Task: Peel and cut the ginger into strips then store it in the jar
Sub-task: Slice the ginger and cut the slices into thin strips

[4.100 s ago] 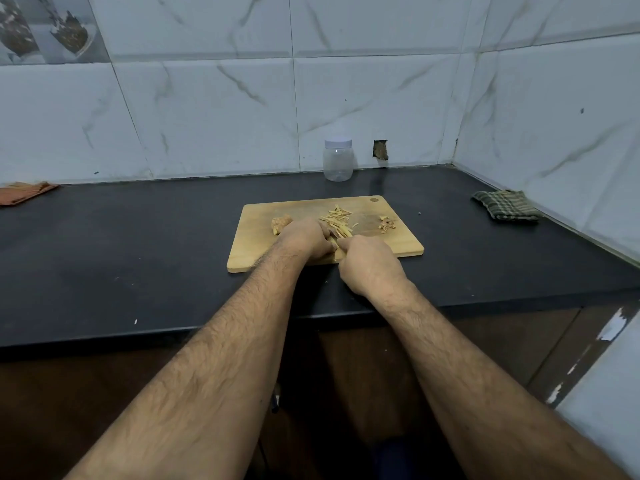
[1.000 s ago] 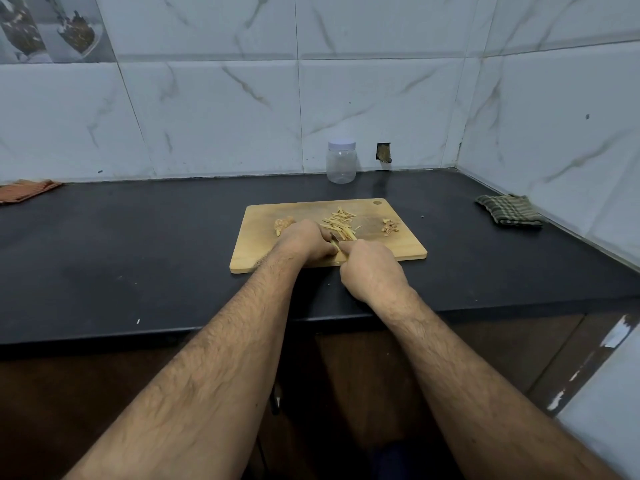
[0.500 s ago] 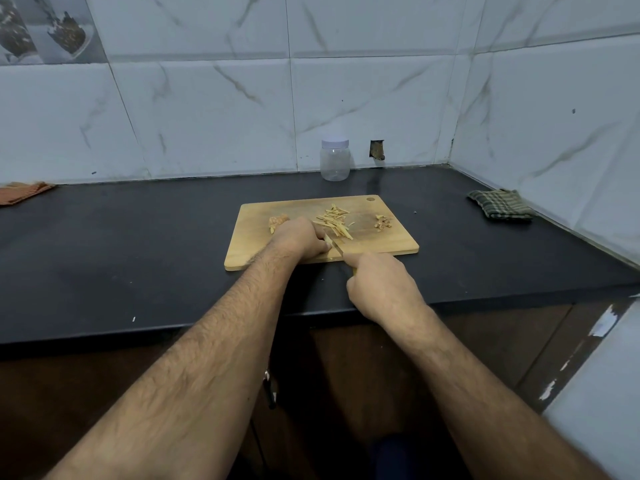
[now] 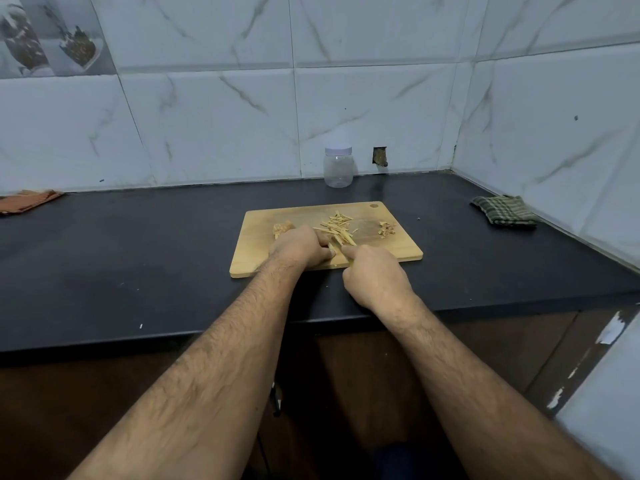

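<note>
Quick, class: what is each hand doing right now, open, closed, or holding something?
Left hand: fingers curled, holding down a ginger piece on the cutting board.
Right hand: closed grip on a knife handle, mostly hidden.

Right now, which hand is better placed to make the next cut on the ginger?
The right hand. It seems to grip the knife, its blade mostly hidden, beside the strips on the board. The left hand is curled over the ginger piece, steadying it.
</note>
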Available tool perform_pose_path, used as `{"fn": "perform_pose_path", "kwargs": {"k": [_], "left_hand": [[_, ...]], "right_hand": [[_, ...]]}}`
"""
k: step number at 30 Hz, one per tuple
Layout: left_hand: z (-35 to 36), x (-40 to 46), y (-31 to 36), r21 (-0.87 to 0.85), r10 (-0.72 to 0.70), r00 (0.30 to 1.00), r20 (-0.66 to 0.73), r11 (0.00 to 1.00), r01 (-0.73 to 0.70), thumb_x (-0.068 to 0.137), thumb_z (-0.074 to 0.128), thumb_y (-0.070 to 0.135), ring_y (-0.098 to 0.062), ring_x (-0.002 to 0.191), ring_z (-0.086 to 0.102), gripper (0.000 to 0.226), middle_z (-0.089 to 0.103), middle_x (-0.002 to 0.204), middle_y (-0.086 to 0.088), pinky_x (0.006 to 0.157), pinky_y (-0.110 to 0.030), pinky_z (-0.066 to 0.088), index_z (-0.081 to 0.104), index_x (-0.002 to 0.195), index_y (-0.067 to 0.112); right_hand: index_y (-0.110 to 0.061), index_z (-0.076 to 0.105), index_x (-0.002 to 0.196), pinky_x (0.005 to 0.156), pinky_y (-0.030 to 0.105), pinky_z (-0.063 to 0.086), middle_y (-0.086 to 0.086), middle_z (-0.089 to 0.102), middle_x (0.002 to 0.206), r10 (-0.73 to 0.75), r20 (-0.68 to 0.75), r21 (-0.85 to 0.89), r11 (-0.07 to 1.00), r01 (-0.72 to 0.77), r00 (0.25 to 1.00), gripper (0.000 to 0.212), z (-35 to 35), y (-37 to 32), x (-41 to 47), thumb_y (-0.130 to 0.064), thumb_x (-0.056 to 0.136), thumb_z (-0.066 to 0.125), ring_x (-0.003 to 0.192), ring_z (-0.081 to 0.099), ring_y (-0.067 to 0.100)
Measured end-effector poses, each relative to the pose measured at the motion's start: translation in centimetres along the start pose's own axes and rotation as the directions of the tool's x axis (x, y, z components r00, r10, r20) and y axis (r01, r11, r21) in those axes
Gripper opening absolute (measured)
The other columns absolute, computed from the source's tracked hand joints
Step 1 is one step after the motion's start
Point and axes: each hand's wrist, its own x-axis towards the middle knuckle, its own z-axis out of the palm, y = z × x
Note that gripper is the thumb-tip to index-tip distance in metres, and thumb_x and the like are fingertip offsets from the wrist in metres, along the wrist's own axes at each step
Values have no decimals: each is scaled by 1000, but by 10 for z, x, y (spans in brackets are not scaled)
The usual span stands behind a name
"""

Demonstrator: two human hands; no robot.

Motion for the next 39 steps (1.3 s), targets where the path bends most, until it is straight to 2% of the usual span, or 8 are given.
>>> {"fn": "perform_pose_path", "kwargs": {"k": [4,11,18,22,26,29,35,39], "left_hand": [[2,2,-1,2,11,1000,-3,1000,-11,89,63,45,-17,102,63,11,69,100,9,88,-32,53,68,81,40],[2,4,-3,-2,9,1000,10,1000,-9,90,62,47,-16,108,60,18,69,109,10,95,-35,52,73,102,40],[2,7,-3,-45,7,1000,16,999,-6,88,64,47,-16,108,61,19,69,113,13,97,-37,51,74,103,44],[2,6,-3,-19,17,1000,8,1000,-17,89,64,45,-16,109,60,13,68,114,14,97,-36,51,74,97,41],[3,6,-3,-16,6,1000,10,1000,-6,89,64,46,-17,109,59,14,68,113,12,96,-35,51,74,97,40],[3,6,-3,-6,-2,1000,12,1000,2,89,64,47,-18,110,60,10,68,109,10,94,-34,50,71,89,41],[2,2,-2,-37,-19,1000,-8,999,18,87,65,47,-18,120,58,28,67,124,12,101,-35,48,70,114,44],[2,-3,-2,-64,-36,998,-51,997,32,88,67,49,-18,119,58,37,65,128,8,100,-32,48,65,125,42]], "right_hand": [[-32,51,143,84,33,48,5,61,131,-33,-11,2,999,33,999,54,6,-3,5,-11,94,49,116,56,25],[-32,52,142,82,33,47,5,61,129,-29,11,-18,999,29,1000,54,7,-5,9,-9,94,49,115,56,25],[-28,57,137,77,32,46,6,62,124,-46,21,-55,997,47,999,46,4,-11,9,-9,96,50,108,58,25],[-27,58,133,70,32,42,6,62,118,-32,52,-81,996,37,998,45,2,-2,-3,-8,94,50,92,51,22],[-32,54,135,77,35,47,6,60,123,-24,79,-117,993,33,997,48,-1,6,-16,-9,93,49,110,55,26],[-32,51,139,86,37,50,6,58,129,-6,74,-125,992,15,997,50,-3,6,-17,-9,95,49,116,55,26],[-28,54,137,75,32,44,6,61,123,1,26,-103,995,2,1000,48,-3,4,-4,-7,94,48,111,56,26],[-29,51,142,85,33,48,5,61,129,-10,-7,-54,999,10,1000,51,1,3,1,-9,95,47,116,56,25]]}}
